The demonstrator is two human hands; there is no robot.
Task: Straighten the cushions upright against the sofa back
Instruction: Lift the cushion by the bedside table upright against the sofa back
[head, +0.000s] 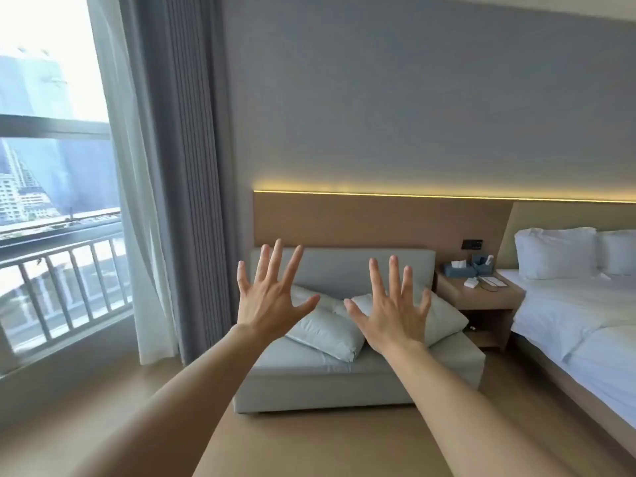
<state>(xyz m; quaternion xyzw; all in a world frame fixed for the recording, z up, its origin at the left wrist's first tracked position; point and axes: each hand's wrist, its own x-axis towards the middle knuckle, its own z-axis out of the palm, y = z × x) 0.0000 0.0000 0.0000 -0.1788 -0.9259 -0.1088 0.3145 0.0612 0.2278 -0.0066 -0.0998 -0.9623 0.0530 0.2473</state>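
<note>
The sofa (344,370) and its two cushions (327,330) are plain pale grey-green. The curtain (186,166) is grey, the wall (413,98) blue-grey, the bed (578,304) white, and the headboard panel (361,218) and floor (309,442) tan.

Daylight floods from an overexposed window (51,132); a warm light strip (413,195) glows above the headboard; wide-angle edges bend, slightly soft.

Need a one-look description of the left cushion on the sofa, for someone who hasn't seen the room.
Find the pale sofa between the grey curtain and the nightstand. Two matching pale cushions lie slumped on its seat. The left cushion is the one nearer the curtain, lying flatter, with its lower corner pointing at the seat's front edge; the right cushion sits nearer the nightstand.
</note>
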